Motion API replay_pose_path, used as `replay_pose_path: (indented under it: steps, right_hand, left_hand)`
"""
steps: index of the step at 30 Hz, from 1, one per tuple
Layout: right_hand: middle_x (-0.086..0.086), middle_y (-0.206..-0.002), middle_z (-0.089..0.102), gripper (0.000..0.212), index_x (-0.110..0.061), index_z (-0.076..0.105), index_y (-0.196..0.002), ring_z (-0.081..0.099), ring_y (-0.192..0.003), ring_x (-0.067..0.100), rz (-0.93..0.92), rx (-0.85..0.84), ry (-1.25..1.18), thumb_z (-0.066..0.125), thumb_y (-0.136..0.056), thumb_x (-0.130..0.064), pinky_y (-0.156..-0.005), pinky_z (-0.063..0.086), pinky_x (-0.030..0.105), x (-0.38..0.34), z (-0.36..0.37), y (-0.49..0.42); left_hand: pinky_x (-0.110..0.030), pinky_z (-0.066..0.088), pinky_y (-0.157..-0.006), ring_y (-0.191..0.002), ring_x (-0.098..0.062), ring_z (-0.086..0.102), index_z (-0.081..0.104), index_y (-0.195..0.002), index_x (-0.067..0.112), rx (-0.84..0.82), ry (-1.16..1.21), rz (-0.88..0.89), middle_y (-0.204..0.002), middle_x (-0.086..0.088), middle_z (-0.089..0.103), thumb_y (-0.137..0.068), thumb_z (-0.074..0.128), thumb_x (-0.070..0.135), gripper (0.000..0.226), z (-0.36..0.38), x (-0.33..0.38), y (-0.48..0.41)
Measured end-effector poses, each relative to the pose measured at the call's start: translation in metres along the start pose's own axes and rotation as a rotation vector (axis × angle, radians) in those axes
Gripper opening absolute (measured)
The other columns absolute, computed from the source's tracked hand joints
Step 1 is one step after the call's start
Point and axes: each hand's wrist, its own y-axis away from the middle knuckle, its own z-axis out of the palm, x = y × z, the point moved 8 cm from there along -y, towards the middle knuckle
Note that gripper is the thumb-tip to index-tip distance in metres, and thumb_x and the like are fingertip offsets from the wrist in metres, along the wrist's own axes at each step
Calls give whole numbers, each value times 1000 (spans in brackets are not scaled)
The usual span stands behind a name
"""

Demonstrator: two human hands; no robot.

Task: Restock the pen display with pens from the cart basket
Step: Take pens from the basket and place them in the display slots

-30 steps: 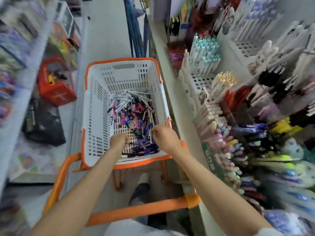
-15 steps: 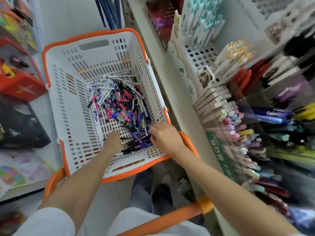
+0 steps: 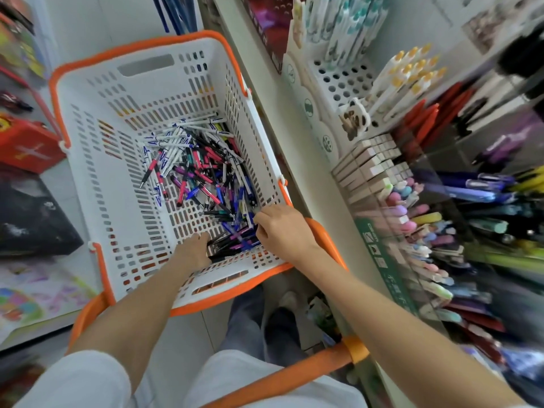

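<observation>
Reaching into the cart basket beside the pen display

Head view: we stood in a narrow shop aisle with a pale floor (image 3: 123,19), stocked shelves on our left with a red box (image 3: 26,145) low down, and the pen display (image 3: 459,201) on our right above a pale shelf ledge (image 3: 297,148). The white, orange-rimmed basket (image 3: 97,160) sat on the cart, whose orange handle (image 3: 297,375) crossed in front of us.

The pens (image 3: 200,172) lay heaped on the basket floor towards its right side. They pointed every way. The white ones at the far end lay mostly crosswise, several pink ones ran diagonally, and the dark and blue ones nearest us lay roughly crosswise.

Our left hand (image 3: 192,254) rested knuckles-up on the near end of the heap, fingers hidden among the dark pens. Our right hand (image 3: 282,231) had bent fingers touching the blue ones. We could not tell whether either hand actually held a pen.
</observation>
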Motion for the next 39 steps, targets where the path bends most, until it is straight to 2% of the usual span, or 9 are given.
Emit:
replay_pose_path:
  steps: [5,12,15,19,23,26,33,36,39]
  right_hand:
    - [3,-65,54,23,-10,58,-69,48,-58,19,44,-53,7,44,-86,-6,-56,49,37,6,9,1]
    - [3,-63,54,28,-9,60,-69,47,-57,19,61,-50,-9,38,-86,-8,-54,48,37,8,10,1]
    - [3,-64,55,23,-9,61,-70,48,-58,19,66,-54,-12,44,-86,-6,-55,49,36,7,9,1]
    - [3,-65,56,19,-10,61,-71,50,-59,18,64,-45,-22,52,-86,-4,-57,50,35,6,6,1]
    - [3,-66,56,18,-10,61,-71,51,-60,19,56,-47,-25,53,-87,-5,-57,51,36,5,6,1]
    - [3,-67,58,16,-9,63,-74,51,-62,18,55,-24,-41,55,-86,-3,-57,51,35,5,2,2]
    - [6,-79,64,12,-4,70,-91,59,-72,21,65,85,-142,62,-84,2,-62,51,30,6,-11,8]
    - [6,-81,64,11,-5,69,-91,59,-74,21,69,82,-131,62,-85,1,-63,53,33,7,-10,8]
    - [6,-82,64,11,-6,69,-91,59,-75,21,72,73,-126,62,-85,0,-63,53,35,8,-8,8]
  left_hand:
    - [-31,45,-77,-93,-26,58,56,-121,6,-161,112,11,-107,-13,60,-100,46,18,27,22,-2,6]
    - [-37,39,-106,-126,-25,50,45,-140,9,-287,112,-7,-144,-10,50,-106,41,37,45,24,-11,10]
    - [-37,35,-110,-135,-28,44,39,-146,6,-296,128,1,-151,-13,42,-106,40,37,51,21,-11,12]
    - [-29,46,-82,-93,-22,58,44,-137,-2,-284,252,31,-105,-10,61,-107,41,28,43,11,-12,10]
    - [-26,34,-58,-62,-13,36,45,-98,11,-228,418,9,-79,-5,44,-108,35,23,18,-14,-18,12]
    - [-28,29,-53,-55,-15,30,44,-96,10,-83,626,-44,-68,-4,37,-108,35,21,19,-35,-23,11]
    - [-36,45,-70,-77,-21,50,49,-114,8,268,550,110,-103,-17,55,-103,49,20,16,-62,32,-1]
    - [-36,40,-100,-112,-26,48,48,-130,9,255,496,135,-135,-15,41,-101,53,19,31,-51,53,-7]
    - [-37,38,-107,-127,-31,45,37,-146,13,189,436,144,-148,-14,29,-99,57,17,50,-34,57,-7]
